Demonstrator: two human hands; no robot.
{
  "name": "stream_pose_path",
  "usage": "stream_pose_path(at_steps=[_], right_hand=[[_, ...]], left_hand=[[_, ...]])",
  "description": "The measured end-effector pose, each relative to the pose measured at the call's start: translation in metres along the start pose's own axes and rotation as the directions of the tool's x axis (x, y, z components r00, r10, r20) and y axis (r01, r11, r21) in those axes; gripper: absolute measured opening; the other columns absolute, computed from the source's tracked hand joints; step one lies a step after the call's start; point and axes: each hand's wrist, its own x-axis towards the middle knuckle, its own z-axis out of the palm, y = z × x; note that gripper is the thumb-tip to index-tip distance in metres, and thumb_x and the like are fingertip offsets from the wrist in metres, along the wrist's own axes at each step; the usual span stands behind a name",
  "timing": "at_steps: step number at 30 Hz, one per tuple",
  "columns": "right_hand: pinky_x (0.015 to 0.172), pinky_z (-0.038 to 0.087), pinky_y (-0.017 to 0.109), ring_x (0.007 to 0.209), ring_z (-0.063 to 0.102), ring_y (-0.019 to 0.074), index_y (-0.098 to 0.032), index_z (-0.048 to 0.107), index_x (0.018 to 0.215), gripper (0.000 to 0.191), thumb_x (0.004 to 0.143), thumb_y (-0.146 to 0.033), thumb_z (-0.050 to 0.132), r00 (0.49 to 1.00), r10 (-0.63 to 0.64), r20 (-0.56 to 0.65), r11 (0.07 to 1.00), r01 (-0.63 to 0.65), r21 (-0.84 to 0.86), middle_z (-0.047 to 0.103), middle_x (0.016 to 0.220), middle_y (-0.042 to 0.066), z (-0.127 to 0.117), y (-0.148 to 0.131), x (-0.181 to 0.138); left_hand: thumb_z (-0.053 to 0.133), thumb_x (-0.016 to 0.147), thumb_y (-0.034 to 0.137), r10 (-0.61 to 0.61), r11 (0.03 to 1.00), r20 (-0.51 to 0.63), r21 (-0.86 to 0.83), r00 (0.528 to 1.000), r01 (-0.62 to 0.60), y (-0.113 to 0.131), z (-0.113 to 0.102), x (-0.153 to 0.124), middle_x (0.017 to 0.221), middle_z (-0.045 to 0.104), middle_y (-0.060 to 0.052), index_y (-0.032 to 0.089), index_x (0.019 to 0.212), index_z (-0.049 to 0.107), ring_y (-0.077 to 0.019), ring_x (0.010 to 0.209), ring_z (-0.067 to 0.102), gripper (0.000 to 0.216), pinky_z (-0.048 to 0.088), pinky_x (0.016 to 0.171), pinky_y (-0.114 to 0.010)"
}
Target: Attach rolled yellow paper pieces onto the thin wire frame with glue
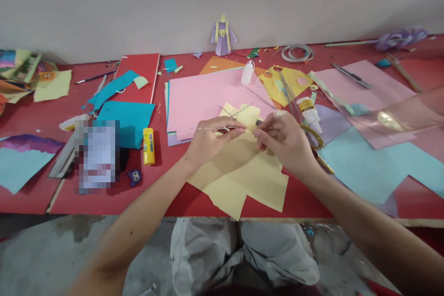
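Note:
My left hand (215, 141) pinches a frame of thin twisted wire (208, 128) between thumb and fingertips. One wire strand points left across the hand, and two others cross in a V above it. Close by on the right, the fingers of my right hand (287, 141) are closed together near the wire's other end; what lies between them is too small to make out. Under both hands lie pale yellow paper sheets (239, 180) with uneven edges. A stack of pink paper (201, 97) sits just behind them.
A glue stick (149, 146), blue paper (126, 120) and a pixelated item (99, 157) are left. Rightward lie a white glue bottle (310, 112), a tape roll (312, 137), loose wires (289, 90) and light blue paper (367, 162). A paper doll (223, 37) stands against the wall.

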Motion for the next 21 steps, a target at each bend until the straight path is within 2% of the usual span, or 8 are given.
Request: stream_pose_path(at_steps=[5, 8, 14, 18, 21], right_hand=[[0.050, 0.051, 0.024, 0.057, 0.063, 0.0126, -0.022, 0.058, 0.092, 0.013, 0.089, -0.033, 0.064, 0.991, -0.126, 0.051, 0.970, 0.134, -0.203, 0.065, 0.077, 0.001, 0.0007, 0.0040, -0.0046], [0.054, 0.053, 0.025, 0.061, 0.065, 0.0147, -0.022, 0.063, 0.098, 0.011, 0.092, -0.031, 0.060, 0.981, -0.181, 0.073, 0.930, 0.195, -0.311, 0.068, 0.077, 0.002, -0.0005, 0.0061, -0.0049], [0.062, 0.052, 0.028, 0.068, 0.069, 0.0181, -0.022, 0.066, 0.097, 0.010, 0.094, -0.025, 0.057, 0.930, -0.339, 0.145, 0.747, 0.360, -0.559, 0.071, 0.079, 0.003, -0.0028, 0.0087, -0.0035], [0.061, 0.050, 0.028, 0.069, 0.069, 0.0190, -0.020, 0.065, 0.096, 0.011, 0.094, -0.024, 0.055, 0.901, -0.394, 0.180, 0.655, 0.412, -0.633, 0.072, 0.078, 0.004, -0.0028, 0.0084, -0.0036], [0.060, 0.048, 0.027, 0.068, 0.069, 0.0180, -0.019, 0.064, 0.096, 0.010, 0.094, -0.024, 0.056, 0.889, -0.416, 0.190, 0.626, 0.431, -0.650, 0.072, 0.079, 0.004, -0.0030, 0.0080, -0.0034]], left_hand=[[0.072, 0.083, 0.032, -0.064, 0.993, 0.009, -0.100, 0.998, 0.065, -0.0001, 0.0006, 0.0002, 0.092, 0.076, -0.004, 0.020, 0.088, 0.076, -0.0139, 0.085, 0.070, 0.014, 0.058, 0.074, -0.023], [0.073, 0.083, 0.036, -0.091, 0.984, 0.008, -0.156, 0.996, 0.091, -0.0008, 0.0010, 0.0004, 0.089, 0.076, -0.003, 0.020, 0.089, 0.077, -0.0129, 0.078, 0.069, 0.018, 0.057, 0.070, -0.023], [0.076, 0.079, 0.035, -0.192, 0.963, 0.017, -0.190, 0.981, 0.192, -0.0039, 0.0028, -0.0003, 0.084, 0.076, -0.003, 0.021, 0.087, 0.079, -0.0115, 0.069, 0.066, 0.016, 0.054, 0.066, -0.022], [0.075, 0.080, 0.035, -0.204, 0.962, 0.043, -0.179, 0.978, 0.209, -0.0051, 0.0031, -0.0007, 0.087, 0.077, -0.004, 0.022, 0.088, 0.079, -0.0126, 0.071, 0.066, 0.016, 0.055, 0.068, -0.024], [0.075, 0.079, 0.036, -0.215, 0.958, 0.047, -0.182, 0.975, 0.220, -0.0046, 0.0029, -0.0006, 0.088, 0.077, -0.004, 0.022, 0.088, 0.079, -0.0126, 0.071, 0.066, 0.017, 0.055, 0.068, -0.025]])
